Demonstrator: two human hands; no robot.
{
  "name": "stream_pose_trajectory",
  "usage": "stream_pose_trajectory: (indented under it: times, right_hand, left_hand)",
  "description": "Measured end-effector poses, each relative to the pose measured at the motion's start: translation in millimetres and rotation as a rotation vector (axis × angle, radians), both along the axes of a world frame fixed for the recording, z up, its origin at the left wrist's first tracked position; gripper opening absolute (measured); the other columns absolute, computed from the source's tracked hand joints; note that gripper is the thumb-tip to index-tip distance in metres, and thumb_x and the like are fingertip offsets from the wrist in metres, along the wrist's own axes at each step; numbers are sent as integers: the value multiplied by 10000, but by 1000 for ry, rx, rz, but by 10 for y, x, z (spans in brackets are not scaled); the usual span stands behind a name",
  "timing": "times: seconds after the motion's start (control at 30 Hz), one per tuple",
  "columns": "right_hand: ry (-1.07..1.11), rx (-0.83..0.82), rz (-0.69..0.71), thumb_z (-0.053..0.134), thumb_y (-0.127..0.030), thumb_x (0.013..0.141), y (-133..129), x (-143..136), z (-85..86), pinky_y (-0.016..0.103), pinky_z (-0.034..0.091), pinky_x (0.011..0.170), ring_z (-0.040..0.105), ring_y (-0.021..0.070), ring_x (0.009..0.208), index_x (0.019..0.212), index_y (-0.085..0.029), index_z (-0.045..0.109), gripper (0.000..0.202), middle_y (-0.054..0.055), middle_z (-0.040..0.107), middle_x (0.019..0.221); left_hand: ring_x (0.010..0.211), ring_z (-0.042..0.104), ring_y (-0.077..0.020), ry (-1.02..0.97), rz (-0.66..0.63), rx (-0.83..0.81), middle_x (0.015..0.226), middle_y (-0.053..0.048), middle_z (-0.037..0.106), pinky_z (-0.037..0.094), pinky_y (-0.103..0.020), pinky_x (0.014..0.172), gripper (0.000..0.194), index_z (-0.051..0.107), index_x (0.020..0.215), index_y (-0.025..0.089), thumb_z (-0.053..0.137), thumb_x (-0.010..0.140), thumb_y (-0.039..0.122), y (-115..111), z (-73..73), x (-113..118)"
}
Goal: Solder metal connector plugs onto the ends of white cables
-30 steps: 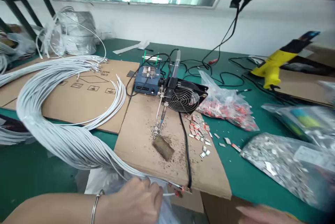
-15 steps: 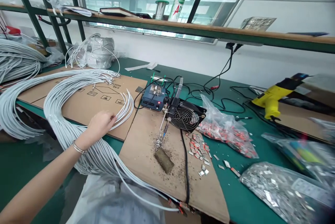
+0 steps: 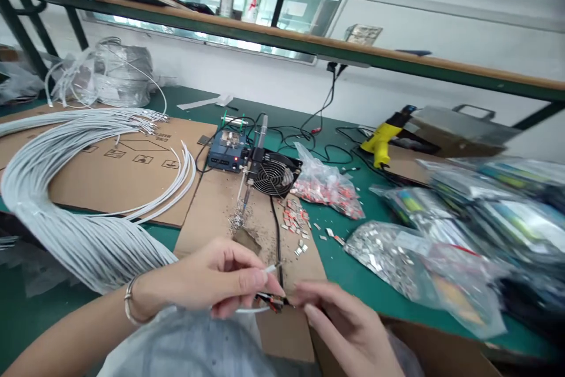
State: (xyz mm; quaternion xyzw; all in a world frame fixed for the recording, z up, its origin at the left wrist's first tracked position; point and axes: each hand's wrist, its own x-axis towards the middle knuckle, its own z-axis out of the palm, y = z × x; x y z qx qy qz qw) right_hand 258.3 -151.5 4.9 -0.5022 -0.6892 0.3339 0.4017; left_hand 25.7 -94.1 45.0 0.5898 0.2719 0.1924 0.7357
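My left hand [image 3: 220, 277] is closed in front of me, with a white cable [image 3: 270, 269] pinched between thumb and fingers, its thin end pointing right. Beneath those fingertips is a bunch of dark and orange-red wire ends [image 3: 274, 302]. Just to the right, my right hand [image 3: 348, 324] has thumb and forefinger slightly apart beside these wire ends; no held thing shows in it. A thick bundle of white cables [image 3: 88, 236] curves along the left, and several loose cables [image 3: 183, 189] arc over the cardboard [image 3: 110, 171].
Beyond my hands are a soldering iron [image 3: 249, 186], its blue station [image 3: 227, 150], a black fan [image 3: 276, 174] and a brown sponge [image 3: 247, 242]. Small metal tabs [image 3: 295, 218] lie scattered. Rightward are bags of metal parts [image 3: 379, 256] and a yellow heat gun [image 3: 382, 140].
My left hand has come from the loose cables on the cardboard to in front of me, now pinching a cable end. My right hand has entered view. The view has turned right.
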Motion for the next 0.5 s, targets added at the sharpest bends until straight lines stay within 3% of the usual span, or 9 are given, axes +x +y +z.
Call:
stream_pose_trajectory:
  times: [0.1, 0.2, 0.33, 0.5]
  right_hand:
    - [224, -38, 24, 587, -277, 819, 121, -295, -27, 253, 476, 572, 579, 178, 637, 936, -198, 652, 155, 53, 644, 710]
    - [309, -108, 81, 618, -257, 783, 159, -485, -46, 248, 417, 532, 509, 152, 590, 888, -186, 661, 134, 35, 606, 676]
    - [288, -151, 80, 601, -240, 764, 157, -573, -46, 248, 340, 499, 434, 131, 537, 720, -165, 652, 101, 13, 537, 585]
    - [352, -182, 114, 642, -256, 736, 170, -553, -73, 238, 308, 473, 396, 118, 518, 696, -159, 652, 105, 2, 515, 567]
  left_hand:
    - [361, 435, -18, -1, 85, -111, 564, 44, 494, 310, -113, 336, 387, 617, 861, 112, 549, 785, 485, -88, -255, 88]
    - [384, 512, -58, -9, 145, -187, 552, 35, 541, 373, -131, 354, 383, 561, 864, 121, 591, 753, 487, -159, -440, 73]
    - [425, 556, -77, 4, 165, -165, 602, 9, 586, 384, -139, 367, 319, 525, 824, 130, 582, 779, 441, -247, -503, 32]
    - [400, 487, -70, 76, 189, -60, 468, 46, 490, 375, -158, 395, 320, 521, 751, 135, 554, 797, 449, -289, -498, 17]
